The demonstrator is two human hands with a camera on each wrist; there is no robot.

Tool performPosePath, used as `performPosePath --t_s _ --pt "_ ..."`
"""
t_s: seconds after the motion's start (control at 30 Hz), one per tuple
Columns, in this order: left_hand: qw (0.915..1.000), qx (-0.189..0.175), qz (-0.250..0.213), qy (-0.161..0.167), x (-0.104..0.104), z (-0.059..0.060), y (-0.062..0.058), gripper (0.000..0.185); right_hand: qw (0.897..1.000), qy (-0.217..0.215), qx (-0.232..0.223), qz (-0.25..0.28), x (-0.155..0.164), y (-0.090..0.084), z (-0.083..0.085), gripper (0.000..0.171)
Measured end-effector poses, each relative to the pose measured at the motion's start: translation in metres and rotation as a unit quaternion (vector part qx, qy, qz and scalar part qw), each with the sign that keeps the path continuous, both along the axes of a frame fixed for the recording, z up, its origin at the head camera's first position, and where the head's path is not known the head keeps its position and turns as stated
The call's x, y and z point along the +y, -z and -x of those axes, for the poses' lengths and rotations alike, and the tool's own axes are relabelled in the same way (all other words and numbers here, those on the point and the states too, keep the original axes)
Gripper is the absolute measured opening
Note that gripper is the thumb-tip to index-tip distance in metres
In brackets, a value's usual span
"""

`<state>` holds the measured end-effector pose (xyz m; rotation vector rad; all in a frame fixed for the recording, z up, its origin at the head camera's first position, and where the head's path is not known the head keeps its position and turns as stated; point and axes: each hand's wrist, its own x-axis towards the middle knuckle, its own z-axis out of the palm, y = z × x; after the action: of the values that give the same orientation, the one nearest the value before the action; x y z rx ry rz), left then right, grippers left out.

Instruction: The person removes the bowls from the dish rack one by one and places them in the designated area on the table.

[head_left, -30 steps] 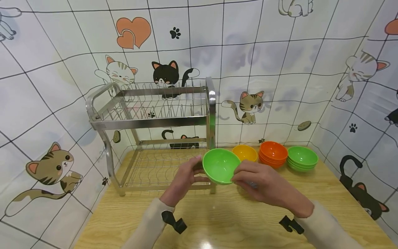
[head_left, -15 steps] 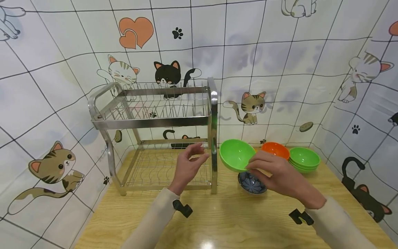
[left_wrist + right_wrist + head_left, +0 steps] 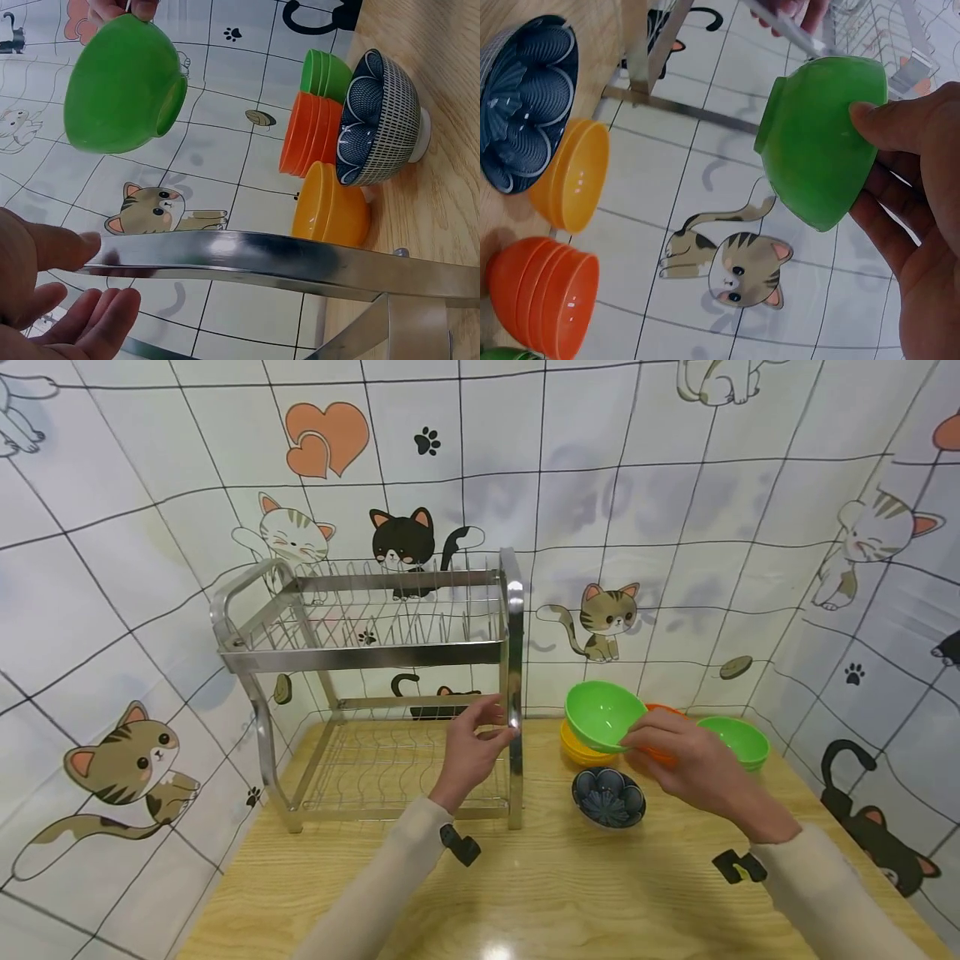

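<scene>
Green bowl held in the air by right hand, above the yellow bowl and in front of the orange stack. Thumb and fingers pinching the bowl's side, plain in the right wrist view. Left hand relaxed, fingers loosely spread, holding nothing, just beside the rack post. Only from the head: green stack at far right, blue bowl on the table below the held bowl. Only from the left wrist: blue bowl's patterned outside and white foot, and open fingers behind the rack bar.
</scene>
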<state>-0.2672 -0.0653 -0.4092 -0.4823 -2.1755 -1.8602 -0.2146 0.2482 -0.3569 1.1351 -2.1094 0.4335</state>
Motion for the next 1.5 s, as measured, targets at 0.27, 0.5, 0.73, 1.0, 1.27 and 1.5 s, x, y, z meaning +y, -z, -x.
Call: performPosePath --t_s 0.27,0.5,0.73,1.0,1.27,1.5 --pt "0.9994 0.005 0.023 -0.025 0.005 0.002 -0.002 0.048 0.999 0.045 -0.013 0.005 0.024 0.003 0.014 0.007" --pt "0.9986 -0.002 0.045 -0.029 0.008 0.002 -0.003 0.044 0.993 0.117 -0.015 0.029 0.049 0.013 0.024 0.037" --pt "0.9981 0.004 0.057 -0.023 0.007 0.003 -0.003 0.039 0.984 0.173 -0.009 0.026 0.08 0.026 0.036 0.034" --pt "0.9977 0.005 0.064 -0.019 0.006 0.003 -0.001 0.037 0.97 0.238 -0.049 0.012 0.113 0.039 0.048 0.026" --pt "0.997 0.018 0.072 -0.019 0.006 0.002 -0.001 0.034 0.955 0.274 -0.112 0.002 0.135 0.049 0.054 0.019" --pt "0.9969 0.024 0.072 -0.018 0.006 0.002 -0.001 0.031 0.944 0.293 -0.148 -0.013 0.154 0.066 0.058 0.015"
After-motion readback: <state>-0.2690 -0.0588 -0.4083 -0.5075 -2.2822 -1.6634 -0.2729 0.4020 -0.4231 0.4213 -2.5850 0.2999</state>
